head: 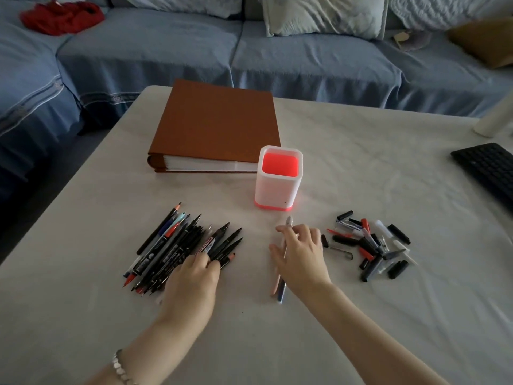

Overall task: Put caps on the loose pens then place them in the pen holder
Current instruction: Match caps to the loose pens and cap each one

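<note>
A pile of several uncapped pens and markers lies on the table at the left. My left hand rests on the pile's near end with its fingertips curled over the pens; I cannot tell whether it grips one. My right hand lies over two pens, one pinkish and one blue, which pass between thumb and forefinger, tip pointing away from me. A heap of loose caps, black, red and clear, is just right of that hand. The white pen holder with a red inside stands upright behind, with nothing in it.
A thick brown album lies behind the holder on the white tablecloth. A black keyboard and a white cylinder are at the right edge. A blue sofa runs along the far side.
</note>
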`<state>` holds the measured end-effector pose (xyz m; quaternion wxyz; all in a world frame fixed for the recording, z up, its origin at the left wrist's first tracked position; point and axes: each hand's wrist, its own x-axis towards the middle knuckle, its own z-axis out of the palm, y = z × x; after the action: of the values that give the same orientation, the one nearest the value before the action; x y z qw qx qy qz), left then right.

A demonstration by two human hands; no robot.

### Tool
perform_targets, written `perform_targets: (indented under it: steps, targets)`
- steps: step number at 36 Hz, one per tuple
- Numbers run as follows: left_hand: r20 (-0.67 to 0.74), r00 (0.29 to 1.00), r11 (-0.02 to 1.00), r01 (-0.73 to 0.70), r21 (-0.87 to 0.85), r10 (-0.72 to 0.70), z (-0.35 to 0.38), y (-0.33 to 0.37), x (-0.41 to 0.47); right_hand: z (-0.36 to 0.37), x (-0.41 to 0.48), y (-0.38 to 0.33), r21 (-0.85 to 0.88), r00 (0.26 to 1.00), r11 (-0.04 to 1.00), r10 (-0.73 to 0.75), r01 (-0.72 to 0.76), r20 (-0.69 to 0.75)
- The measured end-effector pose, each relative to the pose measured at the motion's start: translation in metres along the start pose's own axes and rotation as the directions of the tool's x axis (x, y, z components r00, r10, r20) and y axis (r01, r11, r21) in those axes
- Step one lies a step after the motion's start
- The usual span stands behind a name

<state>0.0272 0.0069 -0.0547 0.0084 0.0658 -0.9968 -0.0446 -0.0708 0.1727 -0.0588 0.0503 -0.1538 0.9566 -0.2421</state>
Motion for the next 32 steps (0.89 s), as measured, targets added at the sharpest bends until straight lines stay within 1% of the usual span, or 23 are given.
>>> perform_targets:
  steps: [2,4,7,8,12,14,15,16,18,20,22,24,28,32]
  targets:
    - [0.005,1.0,1.0,-0.007,-0.01,0.007,-0.001,0.003,0.002,0.004,-0.004,0.006,-0.067,0.996,0.997,-0.037,0.032,-0.076]
    - [0.008,1.0,1.0,-0.018,-0.012,0.018,-0.002,0.006,0.004,0.005,-0.008,0.012,-0.074,0.994,0.995,-0.068,0.061,-0.085]
    - [0.023,0.999,0.999,-0.043,-0.031,0.043,-0.004,0.012,0.007,-0.005,-0.013,0.019,0.025,0.999,0.999,-0.042,0.042,-0.005]
    - [0.026,0.998,0.998,-0.049,-0.035,0.05,-0.004,0.014,0.009,-0.01,-0.014,0.023,0.053,1.0,0.998,-0.028,0.028,-0.002]
    - [0.071,0.997,0.994,-0.006,-0.111,0.014,-0.006,0.024,0.018,-0.037,-0.018,0.049,0.085,0.995,0.996,-0.007,0.015,-0.096]
    - [0.066,0.997,0.966,0.06,-0.252,-0.044,-0.008,0.029,0.024,-0.053,-0.017,0.069,0.095,0.988,0.995,0.039,-0.025,-0.152]
    - [0.021,0.998,0.944,0.068,-0.322,-0.065,-0.008,0.033,0.026,-0.062,-0.016,0.079,0.096,0.983,0.993,0.081,-0.066,-0.163]
    - [-0.004,0.999,0.929,0.048,-0.367,-0.053,-0.008,0.036,0.027,-0.071,-0.014,0.088,0.099,0.978,0.989,0.126,-0.111,-0.166]
    - [-0.061,0.997,0.896,0.007,-0.445,-0.038,-0.011,0.043,0.03,-0.085,-0.008,0.103,0.096,0.963,0.971,0.23,-0.218,-0.138]
    - [-0.069,0.997,0.87,-0.015,-0.492,-0.022,-0.018,0.049,0.031,-0.094,-0.001,0.117,0.037,0.946,0.95,0.313,-0.311,-0.089]
    - [-0.074,0.997,0.861,-0.032,-0.507,-0.006,-0.022,0.052,0.032,-0.098,0.004,0.124,-0.005,0.936,0.938,0.347,-0.348,-0.054]
    - [-0.08,0.997,0.862,-0.049,-0.504,0.01,-0.023,0.054,0.031,-0.099,0.009,0.126,-0.002,0.934,0.934,0.356,-0.357,-0.037]
    - [-0.052,0.999,0.851,-0.03,-0.524,0.003,-0.025,0.055,0.027,-0.094,0.015,0.122,-0.057,0.954,0.953,0.298,-0.299,-0.012]
    - [0.004,0.999,0.788,0.036,-0.614,-0.043,-0.026,0.053,0.025,-0.091,0.02,0.119,-0.103,0.96,0.955,0.278,-0.278,-0.015]
